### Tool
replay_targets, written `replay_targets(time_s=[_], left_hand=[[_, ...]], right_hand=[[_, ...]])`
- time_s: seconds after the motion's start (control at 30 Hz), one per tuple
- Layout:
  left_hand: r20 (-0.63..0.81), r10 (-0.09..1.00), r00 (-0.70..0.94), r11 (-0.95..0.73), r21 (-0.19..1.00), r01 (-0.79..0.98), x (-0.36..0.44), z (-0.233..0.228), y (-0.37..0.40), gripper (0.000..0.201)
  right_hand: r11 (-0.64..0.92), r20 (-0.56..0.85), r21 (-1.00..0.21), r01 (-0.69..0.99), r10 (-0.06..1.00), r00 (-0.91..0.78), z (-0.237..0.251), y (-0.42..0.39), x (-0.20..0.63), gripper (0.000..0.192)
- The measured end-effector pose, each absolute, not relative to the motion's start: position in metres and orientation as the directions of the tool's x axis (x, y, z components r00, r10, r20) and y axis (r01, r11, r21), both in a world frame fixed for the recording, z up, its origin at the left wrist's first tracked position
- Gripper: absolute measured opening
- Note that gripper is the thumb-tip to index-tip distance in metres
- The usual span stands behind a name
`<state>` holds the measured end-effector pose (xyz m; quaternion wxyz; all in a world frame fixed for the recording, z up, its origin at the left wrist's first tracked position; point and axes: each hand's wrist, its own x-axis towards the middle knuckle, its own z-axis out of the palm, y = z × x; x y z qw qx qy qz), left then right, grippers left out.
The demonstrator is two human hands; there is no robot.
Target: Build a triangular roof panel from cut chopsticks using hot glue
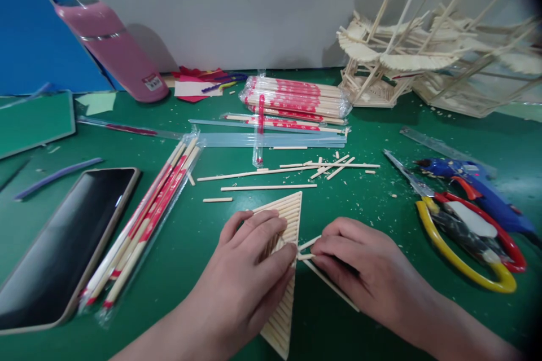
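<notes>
A flat panel of wooden sticks laid side by side stands in front of me, tapering to corners at its top and bottom. My left hand is closed over it, fingers on the face and thumb close to the right edge. Against that edge, my right hand pinches short wooden sticks. A longer stick slants down to the right beneath the right hand, joined near the same spot. Palm and fingers hide the panel's middle left part. Loose wooden sticks lie just beyond.
Scissors and a blue glue gun lie right. Left are a phone and wrapped chopsticks. Behind stand a pink bottle, a chopstick bundle and a stick-built model. Clear glue sticks lie mid-table.
</notes>
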<state>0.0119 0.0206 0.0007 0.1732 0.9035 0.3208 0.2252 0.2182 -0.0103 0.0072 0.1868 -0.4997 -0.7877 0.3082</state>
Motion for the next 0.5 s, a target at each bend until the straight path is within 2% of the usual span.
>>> replay_targets(time_s=[0.5], left_hand=[[0.307,0.652,0.693,-0.741,0.452,0.497,0.0117,0.0013,0.0205,0.021]], right_hand=[[0.316,-0.021,-0.660,0.682,0.899,-0.437,0.0072,-0.0088,0.2179,0.021]])
